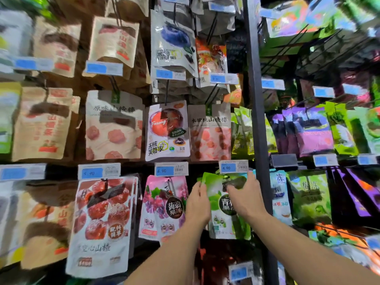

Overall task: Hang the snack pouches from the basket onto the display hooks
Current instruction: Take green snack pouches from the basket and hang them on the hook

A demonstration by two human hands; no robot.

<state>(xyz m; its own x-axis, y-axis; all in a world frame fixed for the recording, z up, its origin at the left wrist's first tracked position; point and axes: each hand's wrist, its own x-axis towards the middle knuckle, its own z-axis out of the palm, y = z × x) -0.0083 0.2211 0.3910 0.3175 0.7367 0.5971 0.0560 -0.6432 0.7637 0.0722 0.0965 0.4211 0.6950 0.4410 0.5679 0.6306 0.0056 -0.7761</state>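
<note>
A green snack pouch (221, 202) with a dark round label hangs low on the display, just under a blue 4.90 price tag (233, 166). My left hand (197, 204) grips its left edge, fingers curled round the side near the top corner. My right hand (246, 197) holds the pouch's upper right part, with the thumb across the front and the fingers up by the price tag. More green pouches sit behind it. The hook itself is hidden by the tag and the pouch. The basket is out of view.
A pink grape pouch (164, 204) hangs directly to the left, a red hawthorn pouch (102, 223) further left. A grey upright post (258, 120) runs just right of my right hand. Blue and green pouches (308, 198) hang beyond it. Rows of pouches fill the hooks above.
</note>
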